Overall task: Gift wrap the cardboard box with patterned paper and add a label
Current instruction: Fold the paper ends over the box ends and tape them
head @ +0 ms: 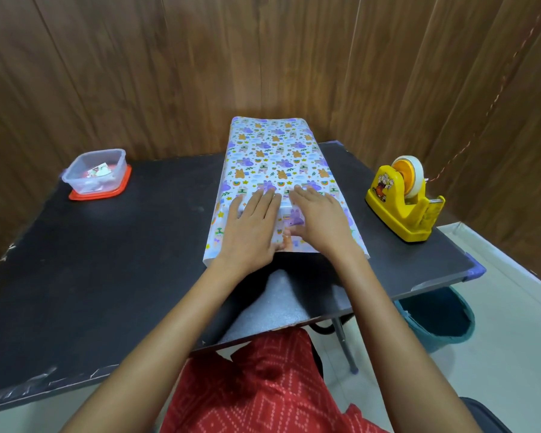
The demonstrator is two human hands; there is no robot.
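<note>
Patterned paper (pixel 272 151): it is lying over the box and stretching away from both hands. Its near end is sitting right under the palms.
Box: it is hiding under the paper, so no cardboard is showing.
Left hand (pixel 250 226): it is lying flat with straight fingers, pressing the paper down and not grabbing anything.
Right hand (pixel 320 220): it is doing the same just beside the left hand.
How it is going to feel, I think: the paper is looking thin, smooth and a bit slippery, and easy to tear or wrinkle. The box under it is looking stiff and probably light.
Where to hold: flat palms on top are looking best. Pinching is only for the loose paper edges near the wrists.
Tape dispenser (pixel 403 201): it is sitting to the right of the right hand, well apart.
Plastic tub (pixel 96 173): it is sitting far to the left of the left hand. It is holding small picture bits, maybe labels.
Table (pixel 107 260): it is holding everything up under the hands.
</note>
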